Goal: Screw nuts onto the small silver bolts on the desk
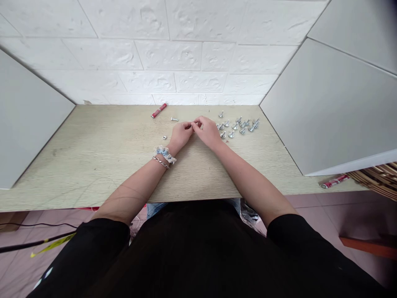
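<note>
My left hand (180,134) and my right hand (207,131) meet over the middle of the tabletop, their fingertips pinched together. Whatever they grip is hidden or too small to name. Just behind my left hand lies a loose silver bolt (174,119) on its side, and a metal nut (164,137) sits to the left of that hand. Beyond my right hand stand several silver bolts (235,126) with shanks pointing up from wide round bases. One similar bolt (221,114) stands a little apart, farther back.
A red tube (159,110) lies near the white brick-patterned wall (186,56). Grey panels (347,95) border the wooden tabletop (118,165) on both sides. Another red tube (334,181) rests at the right, beside a stack of thin brown pieces (380,178).
</note>
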`<state>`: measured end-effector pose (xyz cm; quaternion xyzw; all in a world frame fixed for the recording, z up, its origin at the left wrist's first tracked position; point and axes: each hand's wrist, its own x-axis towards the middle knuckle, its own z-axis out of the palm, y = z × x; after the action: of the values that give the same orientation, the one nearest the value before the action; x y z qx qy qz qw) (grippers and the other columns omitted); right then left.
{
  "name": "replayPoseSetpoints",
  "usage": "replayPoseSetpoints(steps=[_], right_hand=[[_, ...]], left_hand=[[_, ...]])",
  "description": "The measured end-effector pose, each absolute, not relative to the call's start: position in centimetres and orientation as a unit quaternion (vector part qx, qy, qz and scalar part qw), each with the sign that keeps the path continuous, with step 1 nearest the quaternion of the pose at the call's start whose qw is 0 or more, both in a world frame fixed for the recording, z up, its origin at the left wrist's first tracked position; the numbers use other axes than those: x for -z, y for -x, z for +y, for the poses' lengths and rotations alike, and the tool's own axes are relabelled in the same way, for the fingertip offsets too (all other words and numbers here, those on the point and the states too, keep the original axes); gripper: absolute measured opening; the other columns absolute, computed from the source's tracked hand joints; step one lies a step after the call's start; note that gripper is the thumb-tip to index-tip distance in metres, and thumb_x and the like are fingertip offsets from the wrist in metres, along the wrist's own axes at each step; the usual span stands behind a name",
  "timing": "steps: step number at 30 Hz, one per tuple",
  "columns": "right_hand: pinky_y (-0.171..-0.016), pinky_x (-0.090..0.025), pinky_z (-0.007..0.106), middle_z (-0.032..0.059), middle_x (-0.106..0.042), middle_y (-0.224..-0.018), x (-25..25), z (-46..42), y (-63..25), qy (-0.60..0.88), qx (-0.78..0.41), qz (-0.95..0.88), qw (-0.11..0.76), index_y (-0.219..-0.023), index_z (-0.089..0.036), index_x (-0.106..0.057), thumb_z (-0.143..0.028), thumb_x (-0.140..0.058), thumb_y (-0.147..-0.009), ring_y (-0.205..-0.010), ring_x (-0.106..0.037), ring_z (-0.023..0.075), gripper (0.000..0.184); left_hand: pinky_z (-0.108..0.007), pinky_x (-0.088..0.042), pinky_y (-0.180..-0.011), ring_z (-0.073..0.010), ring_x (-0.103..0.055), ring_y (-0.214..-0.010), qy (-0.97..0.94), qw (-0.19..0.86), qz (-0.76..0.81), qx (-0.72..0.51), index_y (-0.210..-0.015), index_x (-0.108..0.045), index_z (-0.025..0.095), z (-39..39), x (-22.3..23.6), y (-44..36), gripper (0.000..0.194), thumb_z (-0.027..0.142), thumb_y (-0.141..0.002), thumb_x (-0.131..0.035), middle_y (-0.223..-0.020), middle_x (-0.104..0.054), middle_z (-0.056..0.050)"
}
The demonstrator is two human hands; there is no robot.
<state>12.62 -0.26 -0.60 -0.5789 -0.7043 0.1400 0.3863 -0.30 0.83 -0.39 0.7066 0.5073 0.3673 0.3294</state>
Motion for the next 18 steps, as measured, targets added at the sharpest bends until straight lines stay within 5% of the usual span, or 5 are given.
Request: replayPoseSetpoints(steps=[10, 14, 18], right_hand=[[-0.061, -0.03, 0.029, 0.0008, -0.05, -0.06, 0.29, -0.39, -12.47, 0.617, -0.135, -0.685, 0.365, -0.057, -0.021, -0.041, -0.037, -0.042, -0.091, -0.061, -0.043, 0.0146, 0.037], [-0.063, -0.035, 0.028, -0.0013, -0.054, -0.067, 0.45, -0.41, -12.45, 0.598, -0.153, -0.677, 0.4, -0.081, -0.021, -0.052, -0.03, -0.046, -0.086, -0.063, -0.048, 0.0148, 0.012], [-0.071, -0.043, 0.031, 0.0028, -0.061, -0.087, 0.85, -0.27, -12.51, 0.568, -0.155, -0.696, 0.41, -0.101, -0.021, -0.056, -0.021, -0.046, -0.081, -0.076, -0.055, 0.0168, 0.022]], left_hand=[[-0.024, -0.042, -0.069, -0.0138, -0.057, -0.072, -0.708, 0.329, 0.504, -0.37, -0.075, -0.071, 0.012, 0.83, 0.26, 0.2, 0.024, 0.026, -0.081, -0.053, -0.077, -0.07, -0.002], [-0.023, -0.042, -0.07, -0.0136, -0.057, -0.072, -0.712, 0.329, 0.497, -0.371, -0.078, -0.073, 0.012, 0.72, 0.17, 0.21, 0.025, 0.025, -0.081, -0.051, -0.077, -0.07, -0.002], [-0.024, -0.041, -0.067, -0.014, -0.056, -0.07, -0.715, 0.322, 0.503, -0.364, -0.078, -0.073, 0.011, 0.74, 0.21, 0.28, 0.025, 0.023, -0.08, -0.05, -0.07, -0.068, -0.001]])
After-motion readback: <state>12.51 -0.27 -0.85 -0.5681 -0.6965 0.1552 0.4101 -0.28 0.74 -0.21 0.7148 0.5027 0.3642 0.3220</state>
